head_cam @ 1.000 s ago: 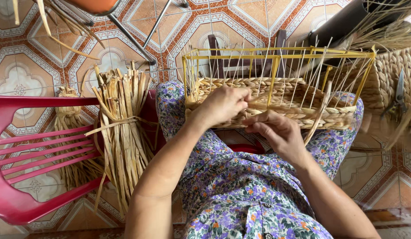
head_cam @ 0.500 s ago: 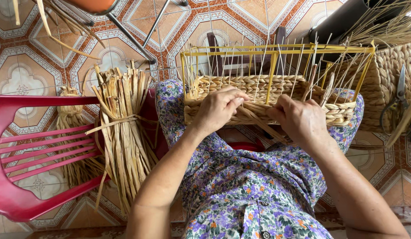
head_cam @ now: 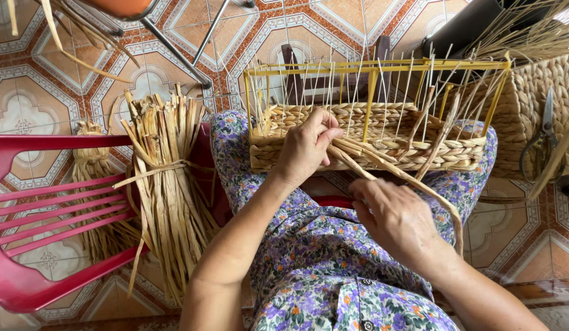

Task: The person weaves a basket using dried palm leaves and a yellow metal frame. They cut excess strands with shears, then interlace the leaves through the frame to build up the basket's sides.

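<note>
A half-woven straw basket on a yellow wire frame rests across my knees, with thin upright stakes rising from its woven wall. My left hand presses on the basket's near rim and pinches the root of some flat straw strands. These strands run down to the right towards my lap. My right hand grips them lower down, pulled back from the basket. A long loose end curves down past my right wrist.
A tied bundle of dried straw leans on a red plastic chair at my left. A finished woven basket with scissors on it stands at the right. Metal chair legs cross the patterned tile floor.
My right hand has drawn back from the basket rim towards my lap, pulling the strands out taut. My left hand has stayed on the near rim.
</note>
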